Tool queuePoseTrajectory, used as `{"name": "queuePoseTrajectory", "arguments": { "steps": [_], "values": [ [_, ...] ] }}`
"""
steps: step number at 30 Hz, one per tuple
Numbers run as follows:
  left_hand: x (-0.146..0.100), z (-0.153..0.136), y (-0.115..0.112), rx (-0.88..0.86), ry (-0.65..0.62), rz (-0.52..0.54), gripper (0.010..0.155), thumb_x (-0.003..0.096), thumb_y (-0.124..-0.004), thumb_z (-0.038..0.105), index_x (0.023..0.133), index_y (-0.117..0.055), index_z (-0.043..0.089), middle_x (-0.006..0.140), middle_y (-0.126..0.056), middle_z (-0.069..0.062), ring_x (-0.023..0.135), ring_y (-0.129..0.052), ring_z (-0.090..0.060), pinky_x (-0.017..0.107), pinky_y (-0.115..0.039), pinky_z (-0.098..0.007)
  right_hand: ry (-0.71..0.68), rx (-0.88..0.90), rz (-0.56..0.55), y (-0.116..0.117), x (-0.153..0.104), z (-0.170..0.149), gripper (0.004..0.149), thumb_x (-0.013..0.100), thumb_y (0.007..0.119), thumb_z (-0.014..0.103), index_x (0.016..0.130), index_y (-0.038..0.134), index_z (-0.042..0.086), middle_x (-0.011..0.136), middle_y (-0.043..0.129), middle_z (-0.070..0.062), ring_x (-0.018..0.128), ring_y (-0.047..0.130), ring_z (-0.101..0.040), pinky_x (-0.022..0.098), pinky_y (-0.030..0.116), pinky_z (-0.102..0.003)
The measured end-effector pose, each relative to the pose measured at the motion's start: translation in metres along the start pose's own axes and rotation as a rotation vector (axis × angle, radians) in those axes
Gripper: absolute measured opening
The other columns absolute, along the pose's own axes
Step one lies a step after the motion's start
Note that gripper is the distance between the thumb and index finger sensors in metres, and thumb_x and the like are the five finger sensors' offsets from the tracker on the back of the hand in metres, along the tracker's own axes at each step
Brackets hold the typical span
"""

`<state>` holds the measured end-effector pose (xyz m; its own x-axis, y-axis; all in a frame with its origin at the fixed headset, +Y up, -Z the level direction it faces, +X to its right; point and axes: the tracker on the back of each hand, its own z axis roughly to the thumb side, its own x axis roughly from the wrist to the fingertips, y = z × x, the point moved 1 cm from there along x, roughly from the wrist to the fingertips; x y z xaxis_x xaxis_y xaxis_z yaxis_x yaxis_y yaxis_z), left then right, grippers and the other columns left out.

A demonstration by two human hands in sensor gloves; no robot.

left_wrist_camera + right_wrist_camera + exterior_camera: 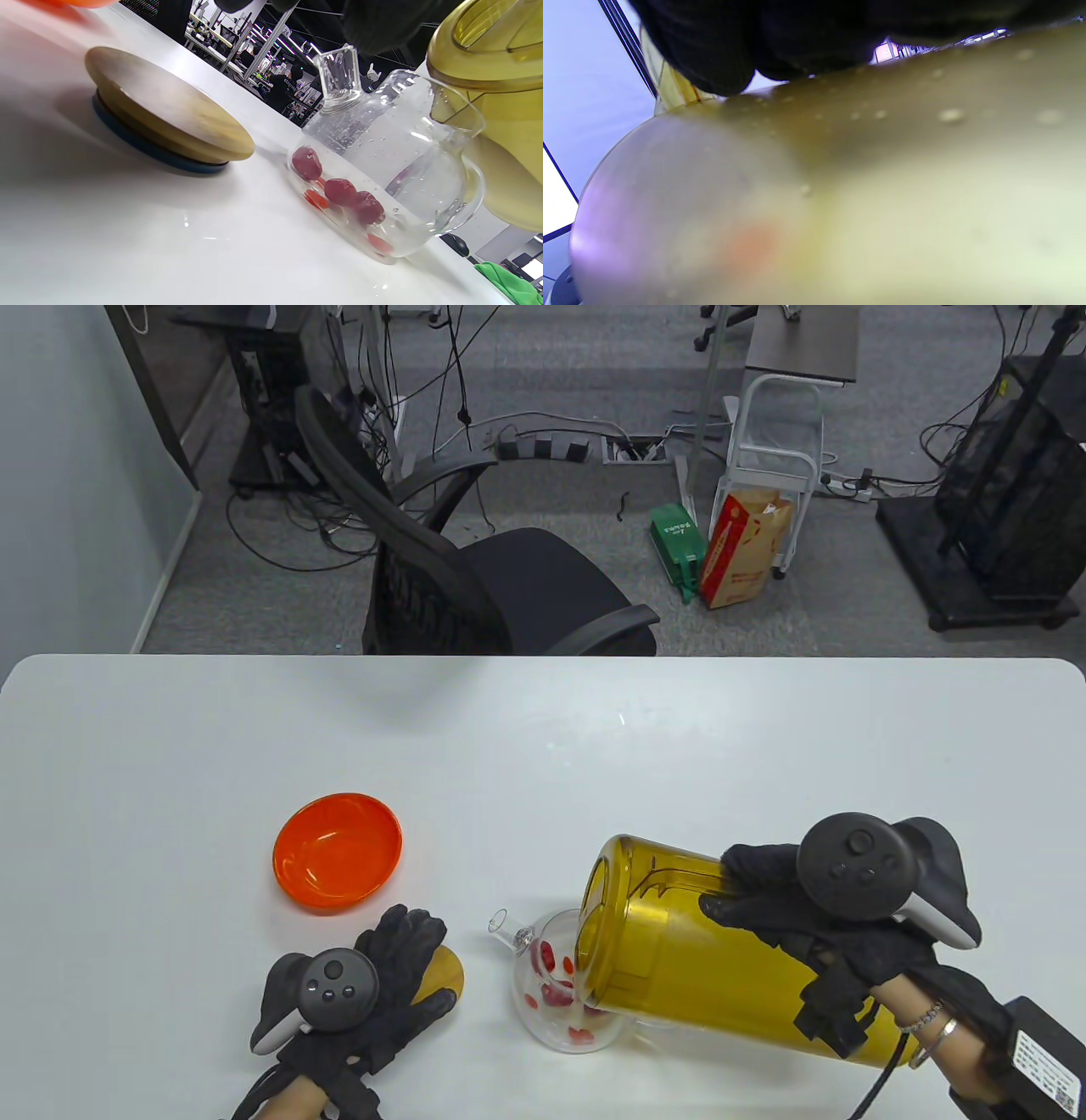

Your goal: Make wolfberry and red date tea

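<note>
A clear glass teapot (560, 993) stands near the table's front edge with red dates and small wolfberries in its bottom; it also shows in the left wrist view (394, 169). My right hand (789, 916) grips a yellow translucent pitcher (679, 950) and holds it tilted, its mouth over the teapot's opening. The pitcher fills the right wrist view (840, 190). My left hand (399, 976) rests flat, fingers spread, on the table over a round wooden lid (445, 971), which shows bare in the left wrist view (165, 114).
An empty orange bowl (337, 850) sits left of the teapot. The white table (543, 746) stretches back to its far edge, with an office chair (475, 585) behind it.
</note>
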<state>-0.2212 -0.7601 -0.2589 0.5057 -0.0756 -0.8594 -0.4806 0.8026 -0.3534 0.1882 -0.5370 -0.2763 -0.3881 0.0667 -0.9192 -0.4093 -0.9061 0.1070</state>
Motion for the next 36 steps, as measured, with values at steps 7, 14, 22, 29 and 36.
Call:
{"name": "queuePoseTrajectory", "arguments": {
  "steps": [7, 14, 22, 29, 36],
  "values": [
    [0.0001, 0.0000, -0.0002, 0.001, 0.002, -0.003, 0.076, 0.0588, -0.066, 0.052, 0.113, -0.029, 0.013, 0.122, -0.029, -0.020, 0.111, -0.017, -0.043, 0.072, -0.020, -0.062, -0.003, -0.012, 0.010, -0.0004, 0.0027, 0.0031, 0.039, 0.047, 0.088, 0.047, 0.062, 0.092, 0.011, 0.034, 0.094, -0.007, 0.019, 0.089, -0.020, 0.028, 0.079, -0.048],
    [0.0002, -0.0001, -0.0002, 0.001, 0.000, -0.003, 0.076, 0.0589, -0.066, 0.052, 0.113, -0.029, 0.013, 0.122, -0.029, -0.020, 0.111, -0.017, -0.043, 0.072, -0.020, -0.062, -0.004, -0.019, 0.011, -0.0005, 0.0038, 0.0047, 0.039, 0.047, 0.088, 0.047, 0.062, 0.092, 0.011, 0.034, 0.094, -0.008, 0.019, 0.089, -0.021, 0.028, 0.079, -0.048],
    [0.0005, 0.0000, -0.0006, 0.002, -0.001, -0.006, 0.076, 0.0589, -0.066, 0.052, 0.113, -0.029, 0.014, 0.122, -0.029, -0.020, 0.111, -0.017, -0.043, 0.072, -0.020, -0.062, -0.005, -0.027, 0.012, -0.0006, 0.0044, 0.0066, 0.039, 0.047, 0.088, 0.047, 0.062, 0.092, 0.011, 0.034, 0.094, -0.008, 0.019, 0.089, -0.021, 0.028, 0.079, -0.048],
    [0.0005, 0.0001, -0.0013, 0.003, 0.000, -0.010, 0.076, 0.0589, -0.066, 0.052, 0.113, -0.029, 0.013, 0.122, -0.029, -0.020, 0.111, -0.017, -0.043, 0.072, -0.020, -0.062, -0.008, -0.032, 0.011, -0.0005, 0.0041, 0.0077, 0.039, 0.047, 0.089, 0.047, 0.062, 0.092, 0.011, 0.034, 0.094, -0.008, 0.019, 0.089, -0.021, 0.028, 0.079, -0.048],
    [0.0005, 0.0003, -0.0016, 0.004, 0.000, -0.011, 0.076, 0.0589, -0.066, 0.052, 0.113, -0.029, 0.014, 0.122, -0.029, -0.020, 0.111, -0.017, -0.043, 0.072, -0.020, -0.062, -0.005, -0.029, 0.010, -0.0004, 0.0035, 0.0077, 0.039, 0.047, 0.088, 0.047, 0.062, 0.092, 0.011, 0.034, 0.094, -0.008, 0.019, 0.089, -0.021, 0.029, 0.079, -0.048]
  ]
}}
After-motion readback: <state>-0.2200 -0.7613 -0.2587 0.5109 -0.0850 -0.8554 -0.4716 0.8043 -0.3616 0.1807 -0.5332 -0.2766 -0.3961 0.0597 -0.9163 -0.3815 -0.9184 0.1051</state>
